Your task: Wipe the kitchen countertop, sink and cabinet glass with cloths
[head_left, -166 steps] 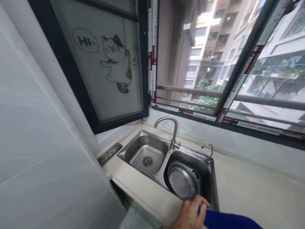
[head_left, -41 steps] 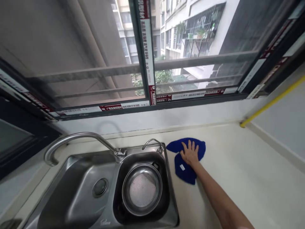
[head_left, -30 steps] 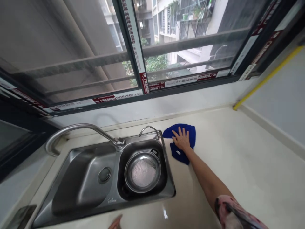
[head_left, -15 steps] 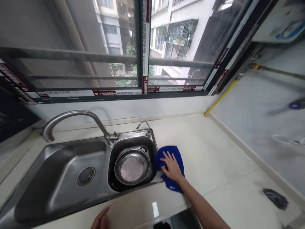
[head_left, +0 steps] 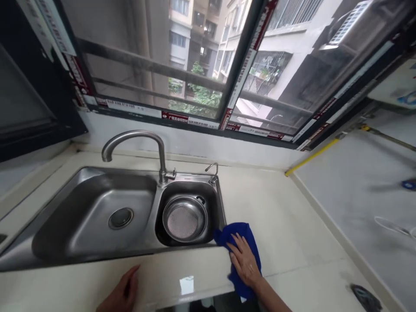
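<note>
The soft, deep-blue fabric cloth (head_left: pixel 239 232) lies crumpled at the front-right corner of the two-bowl stainless-steel sink (head_left: pixel 87 232); the right hand (head_left: pixel 245 263) rests flat on it, fingers slightly spread. In front of the sink, the left hand (head_left: pixel 121 291) shows nothing held (its fingers are partly hidden, so I cannot tell how tightly they curl). Pushed left, the cloth's tip could catch on the sink's rim or drop in beside the round, silvery metal pan (head_left: pixel 183 221). Drawn nearer, its lower end could slip over the bench edge. The glossy cream bench (head_left: pixel 162 271) is narrow before the sink; right of it, it broadens toward the pale wall (head_left: pixel 354 203).
</note>
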{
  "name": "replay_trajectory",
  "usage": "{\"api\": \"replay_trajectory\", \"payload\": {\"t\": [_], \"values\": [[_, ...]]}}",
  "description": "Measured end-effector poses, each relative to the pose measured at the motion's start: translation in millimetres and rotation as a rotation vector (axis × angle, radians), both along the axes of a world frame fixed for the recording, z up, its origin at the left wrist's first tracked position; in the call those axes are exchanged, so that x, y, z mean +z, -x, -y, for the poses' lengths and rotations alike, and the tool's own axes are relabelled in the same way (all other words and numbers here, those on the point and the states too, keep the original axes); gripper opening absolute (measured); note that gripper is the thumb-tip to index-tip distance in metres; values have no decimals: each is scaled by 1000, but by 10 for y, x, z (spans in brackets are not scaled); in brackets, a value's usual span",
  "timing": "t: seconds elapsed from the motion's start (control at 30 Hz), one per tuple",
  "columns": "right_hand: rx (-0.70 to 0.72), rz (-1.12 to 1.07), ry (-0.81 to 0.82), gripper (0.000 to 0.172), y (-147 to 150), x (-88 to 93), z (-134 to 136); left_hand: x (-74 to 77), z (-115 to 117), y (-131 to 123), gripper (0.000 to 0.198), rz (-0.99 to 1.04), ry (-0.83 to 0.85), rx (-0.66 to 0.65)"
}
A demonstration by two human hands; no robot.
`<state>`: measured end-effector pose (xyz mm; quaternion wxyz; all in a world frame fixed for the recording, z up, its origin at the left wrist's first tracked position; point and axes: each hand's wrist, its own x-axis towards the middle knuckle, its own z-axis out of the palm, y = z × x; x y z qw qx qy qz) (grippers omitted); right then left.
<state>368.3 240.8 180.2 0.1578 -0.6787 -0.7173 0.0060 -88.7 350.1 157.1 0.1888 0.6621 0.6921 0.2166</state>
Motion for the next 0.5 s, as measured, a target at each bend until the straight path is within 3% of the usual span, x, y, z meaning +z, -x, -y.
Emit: {"api": "replay_trajectory", "payload": {"t": [0.17, 0.3, 0.4, 0.5], "values": [[-81, 42, 45, 45, -54, 27, -333, 21, 35, -73, 48, -202, -144, -26], [-119, 91, 78, 51, -208, 15, -659, -74, 80, -67, 48, -242, -202, -29], [-151, 124, 92, 53, -456, 2, -900, -92, 88, -87, 47, -200, -165, -4], [-217, 132, 120, 55, -772, 12, -1151, 58, 84, -121, 46, -139, -49, 50]]}}
